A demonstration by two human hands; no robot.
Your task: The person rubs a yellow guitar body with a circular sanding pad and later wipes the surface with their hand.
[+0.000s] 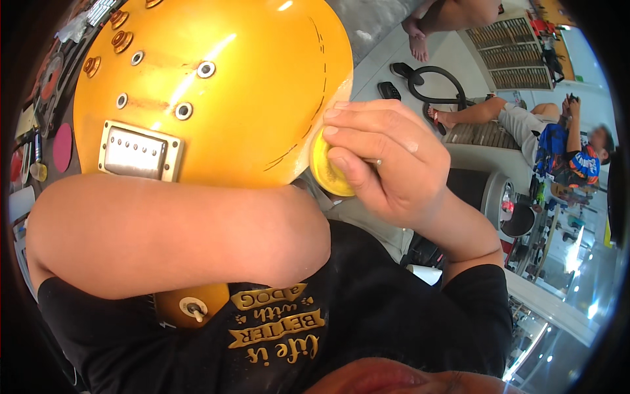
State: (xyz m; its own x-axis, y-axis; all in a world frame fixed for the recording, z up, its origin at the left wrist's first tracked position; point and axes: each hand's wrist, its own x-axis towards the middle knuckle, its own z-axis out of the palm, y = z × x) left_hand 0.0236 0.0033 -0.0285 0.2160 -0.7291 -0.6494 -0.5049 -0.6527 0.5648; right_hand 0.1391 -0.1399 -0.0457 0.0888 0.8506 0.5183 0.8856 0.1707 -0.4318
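Note:
A glossy gold electric guitar body (256, 85) lies in front of me, with a metal-covered pickup (136, 153), several amber knobs and bare metal bushings. A dashed dark line runs along its right side, and the edge beyond it looks pale and dulled. My right hand (394, 154) is closed on a round yellow pad (331, 164), its fingers pressing it against that pale edge. My left arm (177, 236) lies bent across the near part of the guitar; its hand is hidden. Below that arm shows another gold part with a toggle switch (193, 310).
Tools, a pink disc (62, 148) and a brush (39, 157) crowd the left bench. At right, a seated person (584, 154) holds a small dark object. Another person's bare foot (419, 47), black sandals (388, 90) and a black hose (446, 72) are farther off.

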